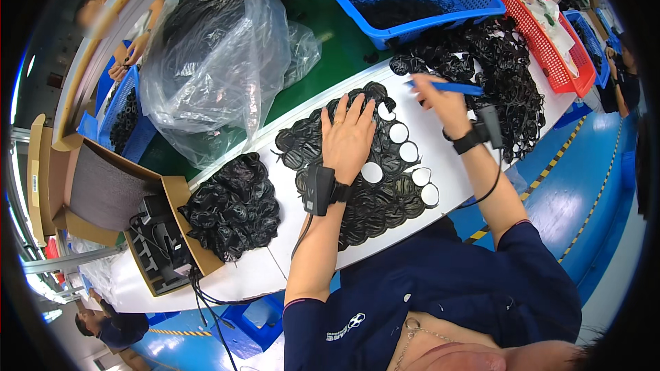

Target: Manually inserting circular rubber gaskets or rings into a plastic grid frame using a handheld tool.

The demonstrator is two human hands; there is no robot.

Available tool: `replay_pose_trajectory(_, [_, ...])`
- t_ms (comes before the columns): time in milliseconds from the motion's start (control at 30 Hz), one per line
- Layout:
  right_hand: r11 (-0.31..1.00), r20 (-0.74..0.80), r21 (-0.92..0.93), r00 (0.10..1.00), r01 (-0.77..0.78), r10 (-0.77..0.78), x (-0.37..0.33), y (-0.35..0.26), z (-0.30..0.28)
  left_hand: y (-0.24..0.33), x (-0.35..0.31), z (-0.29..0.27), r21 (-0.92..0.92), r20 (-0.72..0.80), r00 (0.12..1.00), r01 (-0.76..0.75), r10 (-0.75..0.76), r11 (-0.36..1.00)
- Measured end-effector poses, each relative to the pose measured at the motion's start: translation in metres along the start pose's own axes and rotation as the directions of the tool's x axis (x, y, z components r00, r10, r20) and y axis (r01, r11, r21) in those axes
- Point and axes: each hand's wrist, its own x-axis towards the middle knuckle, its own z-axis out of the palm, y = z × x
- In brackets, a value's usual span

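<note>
Many black round pieces (381,216) on the desk (271,261)

The left hand (347,134) lies flat on them, fingers spread, between far and near edges; the right hand (443,104) grips a blue pen-like tool (462,88). Beyond the far edge, a blue basket (385,36) holds black bits (402,11); by the far right corner, a red basket (560,69) holds white sheeting (552,25); at the left end, a cardboard box (180,199) holds black devices (156,233).

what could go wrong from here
The blue tool in the right hand could slip and nick the black pieces under the left hand. The cable hanging from the right wrist might snag. The tangled black heap near the table's edge could slide off.
</note>
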Motion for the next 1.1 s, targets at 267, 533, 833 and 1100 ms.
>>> replay_pose_trajectory(267, [0.742, 0.171, -0.444, 0.861, 0.502, -0.480, -0.012, 0.011, 0.032, -0.007, -0.004, 0.017, -0.049, -0.007, 1.000, 0.021, -0.022, 0.999])
replay_pose_trajectory(533, [0.889, -0.248, -0.274, 0.867, 0.366, -0.433, 0.015, 0.014, -0.022, -0.006, -0.004, 0.018, -0.059, -0.029, 0.999, 0.029, -0.031, 0.998])
replay_pose_trajectory(833, [0.574, -0.113, -0.760, 0.808, 0.305, -0.579, 0.014, 0.004, -0.057, -0.008, -0.005, 0.019, -0.039, -0.053, 0.998, 0.012, -0.014, 0.999])
replay_pose_trajectory(1100, [0.997, 0.153, 0.004, 0.985, -0.079, 0.078, -0.005, -0.006, 0.017, -0.007, -0.005, 0.017, -0.030, -0.041, 0.999, 0.014, -0.015, 0.999])
